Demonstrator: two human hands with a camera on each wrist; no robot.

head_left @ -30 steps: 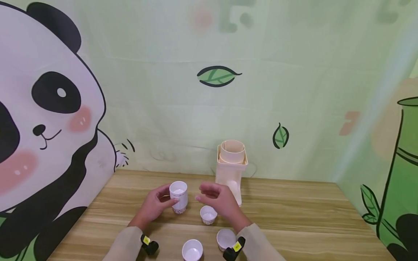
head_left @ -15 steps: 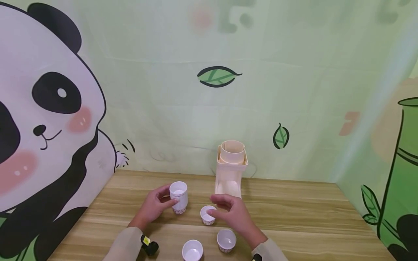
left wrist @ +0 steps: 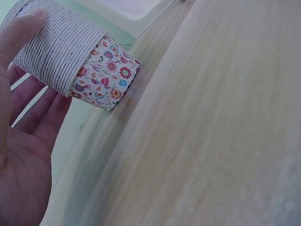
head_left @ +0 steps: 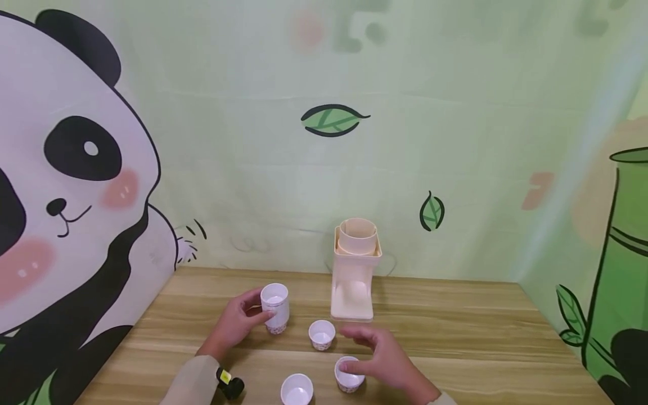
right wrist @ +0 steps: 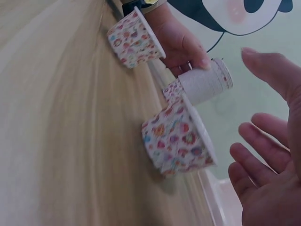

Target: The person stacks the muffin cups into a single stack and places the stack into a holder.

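My left hand (head_left: 234, 323) grips an upright stack of nested paper baking cups (head_left: 276, 318), thumb on the near side and fingers behind. In the left wrist view the stack's ridged white rims (left wrist: 59, 49) show above the flowered wall (left wrist: 109, 73) of its lowest cup. Fingers apart, my right hand (head_left: 392, 360) hovers at a single cup (head_left: 349, 383); its thumb overlaps that cup's opening in the head view. The right wrist view shows a gap between this hand and the nearest flowered cup (right wrist: 176, 139). Two more single cups, one farther back (head_left: 322, 337) and one in front (head_left: 297, 389), stand upright.
Behind the cups, a pale pink stand (head_left: 352, 292) with a round ring-like holder (head_left: 357, 236) on top stands near the table's back edge. The wooden table (head_left: 455, 315) meets a green cloth backdrop (head_left: 243, 140) printed with a panda.
My right hand has moved right and toward the front, from beside the stack to over the right cup. The left hand keeps its hold on the stack in place.
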